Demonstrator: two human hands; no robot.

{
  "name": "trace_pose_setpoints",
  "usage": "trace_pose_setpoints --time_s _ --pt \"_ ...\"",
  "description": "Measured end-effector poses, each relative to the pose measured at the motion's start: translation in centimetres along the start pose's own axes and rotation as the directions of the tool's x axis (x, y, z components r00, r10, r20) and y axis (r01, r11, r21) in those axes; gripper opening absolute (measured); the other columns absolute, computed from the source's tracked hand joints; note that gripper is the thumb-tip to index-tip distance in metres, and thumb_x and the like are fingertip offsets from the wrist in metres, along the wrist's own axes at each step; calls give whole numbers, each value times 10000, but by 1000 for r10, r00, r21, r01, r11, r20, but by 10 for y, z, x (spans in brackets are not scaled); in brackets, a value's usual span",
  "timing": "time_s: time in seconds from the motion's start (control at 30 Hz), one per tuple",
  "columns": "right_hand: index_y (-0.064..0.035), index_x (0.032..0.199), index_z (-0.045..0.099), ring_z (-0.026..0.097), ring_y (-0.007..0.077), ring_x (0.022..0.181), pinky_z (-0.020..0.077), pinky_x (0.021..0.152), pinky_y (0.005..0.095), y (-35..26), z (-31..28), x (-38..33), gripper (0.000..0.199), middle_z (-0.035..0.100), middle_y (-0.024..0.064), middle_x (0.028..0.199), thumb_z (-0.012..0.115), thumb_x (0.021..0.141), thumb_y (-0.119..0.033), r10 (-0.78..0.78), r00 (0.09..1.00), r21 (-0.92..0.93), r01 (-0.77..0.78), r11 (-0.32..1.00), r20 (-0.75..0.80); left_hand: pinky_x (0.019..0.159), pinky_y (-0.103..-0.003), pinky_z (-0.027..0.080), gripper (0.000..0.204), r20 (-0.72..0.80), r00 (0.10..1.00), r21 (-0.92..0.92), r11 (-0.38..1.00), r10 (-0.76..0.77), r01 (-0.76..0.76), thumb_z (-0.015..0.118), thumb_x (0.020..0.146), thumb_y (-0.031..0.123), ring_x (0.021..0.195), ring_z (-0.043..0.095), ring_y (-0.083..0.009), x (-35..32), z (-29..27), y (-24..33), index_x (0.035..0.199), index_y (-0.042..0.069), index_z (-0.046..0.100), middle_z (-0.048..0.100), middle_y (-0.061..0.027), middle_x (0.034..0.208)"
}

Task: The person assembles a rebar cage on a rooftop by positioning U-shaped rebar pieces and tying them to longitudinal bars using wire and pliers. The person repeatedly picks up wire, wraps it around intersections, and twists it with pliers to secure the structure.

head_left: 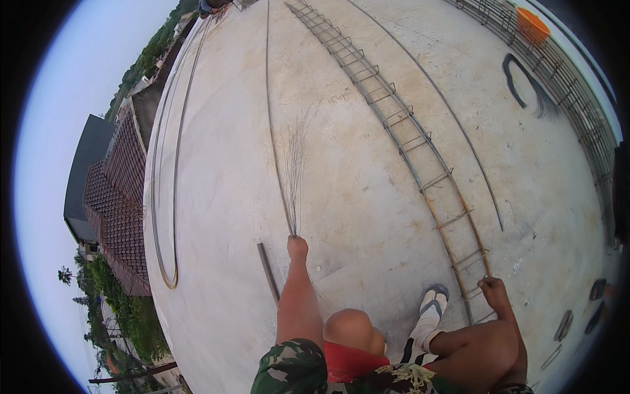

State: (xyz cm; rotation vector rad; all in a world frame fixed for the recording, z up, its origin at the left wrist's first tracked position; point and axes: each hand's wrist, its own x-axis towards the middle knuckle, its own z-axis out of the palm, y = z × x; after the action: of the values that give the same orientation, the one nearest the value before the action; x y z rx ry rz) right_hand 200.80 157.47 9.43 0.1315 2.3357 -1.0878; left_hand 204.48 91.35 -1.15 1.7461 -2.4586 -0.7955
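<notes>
My left hand [297, 247] is closed around a bundle of thin tie wires [296, 164], whose loose ends fan out away from me over the concrete. A long steel bar [268, 92] runs alongside the bundle. To the right lies a narrow rebar cage [400, 125], two long bars joined by many cross ties, its nearer bars rusty. My right hand [497, 293] has its fingers pinched at the right bar of this cage, near its close end; whether a wire is also between the fingertips is too small to tell. My sandalled foot rests just left of that end.
A short metal pipe [268, 270] lies beside my left forearm. Bent long bars [176, 197] run along the slab's left edge, with tiled roofs [121, 203] beyond. Another bar [459, 128], a black wire coil [518, 85], stacked cages [567, 85] and an orange basin [532, 26] lie right.
</notes>
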Motion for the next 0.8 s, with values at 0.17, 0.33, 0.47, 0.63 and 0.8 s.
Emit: trace_pose_setpoints --time_s 0.17,0.33,0.47,0.63,0.8 --pt "29 930 682 641 330 834 480 767 379 5 -19 51 304 669 208 878 640 789 -237 22 999 -116 -19 993 26 719 -374 452 354 61 992 -180 979 106 -94 508 892 238 771 603 -293 -12 -87 -10 961 -83 640 648 -207 838" --pt "12 893 695 639 338 876 479 804 382 11 -14 96 294 666 215 909 634 793 -258 40 995 -96 -32 995 88 490 -274 288 273 30 987 -275 950 160 -146 487 933 207 545 356 -76 -54 -190 50 844 -23 604 440 20 607" --pt "7 908 694 647 309 867 484 791 379 0 -4 111 305 673 202 909 628 793 -268 159 966 -73 -147 986 204 489 -259 262 248 -36 978 -244 947 208 -210 470 936 200 547 316 -65 -74 -250 107 799 10 551 389 35 605" --pt "25 907 679 582 215 626 464 592 348 22 -11 94 303 635 127 732 631 805 -256 173 949 11 -182 983 263 537 -267 284 234 -168 945 -239 919 279 -314 479 927 210 592 320 -83 -75 -308 214 834 7 549 384 27 631" --pt "-5 935 667 451 122 482 356 408 277 -45 -72 108 256 510 27 602 608 851 -240 297 874 7 -324 946 384 505 -238 258 234 -297 929 -263 916 222 -303 500 934 226 562 306 -61 -47 -383 250 888 17 591 379 48 626"
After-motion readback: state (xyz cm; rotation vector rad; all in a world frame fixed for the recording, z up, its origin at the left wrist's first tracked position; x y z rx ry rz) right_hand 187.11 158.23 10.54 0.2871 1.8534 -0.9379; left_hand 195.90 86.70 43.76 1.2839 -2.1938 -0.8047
